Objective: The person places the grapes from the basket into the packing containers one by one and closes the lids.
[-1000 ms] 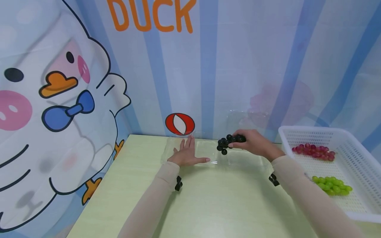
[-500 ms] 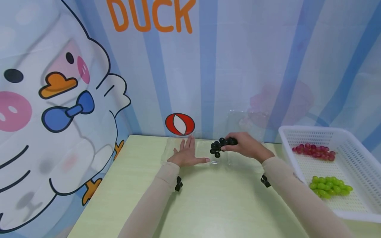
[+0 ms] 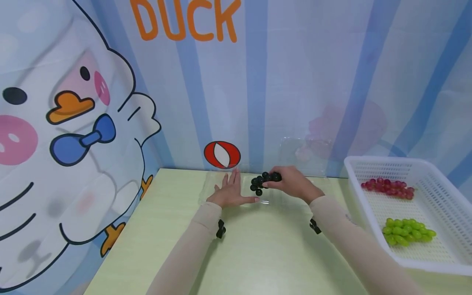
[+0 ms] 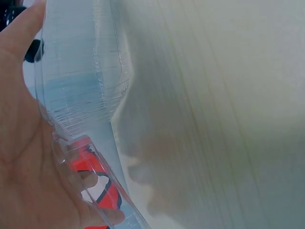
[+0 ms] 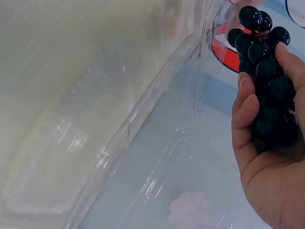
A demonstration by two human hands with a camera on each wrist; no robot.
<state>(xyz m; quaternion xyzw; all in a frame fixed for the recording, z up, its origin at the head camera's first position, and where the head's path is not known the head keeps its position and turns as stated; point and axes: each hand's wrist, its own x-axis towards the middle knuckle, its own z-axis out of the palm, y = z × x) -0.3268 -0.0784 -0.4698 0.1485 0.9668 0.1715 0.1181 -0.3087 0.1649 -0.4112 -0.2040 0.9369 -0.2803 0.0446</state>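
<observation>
Right hand: the right hand (image 3: 291, 180) has its thumb and fingers curled round one end of the black grapes (image 3: 259, 181).
Left hand: the left hand (image 3: 231, 193) has fingers straight and spread, thumb stretched toward the right hand; it touches the clear plastic container (image 4: 81, 52) without visibly gripping it.
Where the bunch lies: between the hands, just beyond the left thumb.
Long axis: roughly sideways, from the right palm toward the left hand, free end foremost.
Nearer hand: the right, which carries it; the left thumb is near the free end.
What it turns on: probably how that free end lines up with the plastic between the hands; contact cannot be told.
Right of the right hand: white basket (image 3: 436, 266), with red grapes (image 3: 389, 188) and green grapes (image 3: 407, 232).
Beneath: the counter (image 3: 265, 250).
</observation>
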